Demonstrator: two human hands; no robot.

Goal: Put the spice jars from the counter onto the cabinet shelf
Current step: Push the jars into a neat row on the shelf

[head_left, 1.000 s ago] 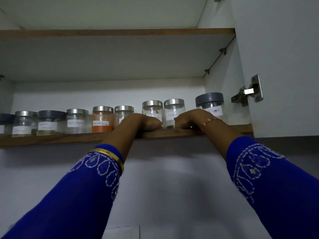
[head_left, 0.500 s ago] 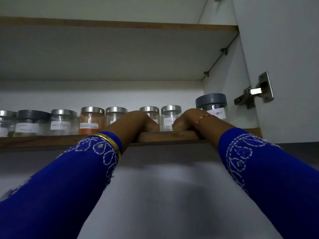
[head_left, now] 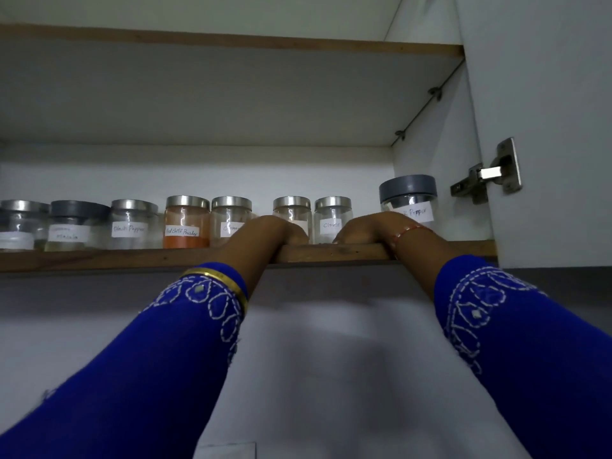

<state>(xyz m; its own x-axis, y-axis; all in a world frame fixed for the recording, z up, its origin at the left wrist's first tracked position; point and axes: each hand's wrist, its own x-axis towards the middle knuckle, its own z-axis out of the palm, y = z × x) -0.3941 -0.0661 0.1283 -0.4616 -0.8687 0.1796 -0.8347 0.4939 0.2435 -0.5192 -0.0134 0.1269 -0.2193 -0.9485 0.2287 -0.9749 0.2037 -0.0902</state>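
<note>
Several labelled glass spice jars stand in a row on the wooden cabinet shelf (head_left: 99,258). Among them are the red chilli powder jar (head_left: 186,223), the Cloves jar (head_left: 332,218) and a grey-lidded pepper jar (head_left: 408,202) at the right end. My left hand (head_left: 268,233) rests on the shelf's front edge, its bent fingers against the base of a steel-lidded jar (head_left: 292,212) and covering its label. My right hand (head_left: 367,228) rests on the edge too, with its fingertips on the shelf beside the Cloves jar. Neither hand wraps round a jar.
An upper shelf (head_left: 231,41) runs overhead. The open cabinet door (head_left: 546,127) with its metal hinge (head_left: 490,173) stands at the right. Below the shelf is a plain white wall (head_left: 331,359).
The view has dropped a little, so the shelf looks higher. Both hands have stayed on the shelf edge against the same two jars.
</note>
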